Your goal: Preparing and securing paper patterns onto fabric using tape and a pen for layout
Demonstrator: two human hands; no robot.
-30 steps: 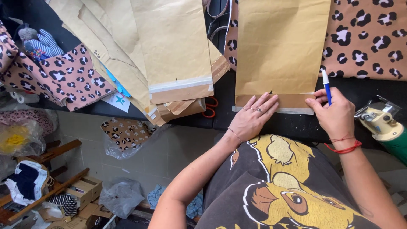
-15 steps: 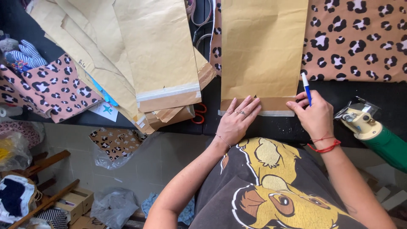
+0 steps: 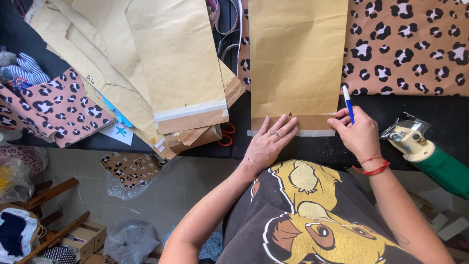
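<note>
**Both hands at the flap end of a brown mailer**

A dark worktable [image 3: 293, 146] carries a spread of leopard-print fabric [image 3: 405, 49] at its far right and a fanned pile of brown envelopes [image 3: 161, 63] to the left. Between them lies one brown paper mailer [image 3: 295, 58], lengthwise, its flap end nearest the person and its upper part over the fabric's edge. A green power tool [image 3: 435, 159] sits at the table's right edge, and orange-handled scissors [image 3: 226, 134] poke out from under the pile.

The left hand [image 3: 271, 142] lies flat, fingers stretched out and together, pressing the mailer's flap strip. The right hand [image 3: 356, 132] is curled at the strip's right corner, with a blue pen [image 3: 348, 102] pinched upright in its fingers.

As I judge it, the flap could crease crooked if the flat hand slides on the smooth paper, and the pen tip might mark the mailer while the same fingers work the corner
</note>
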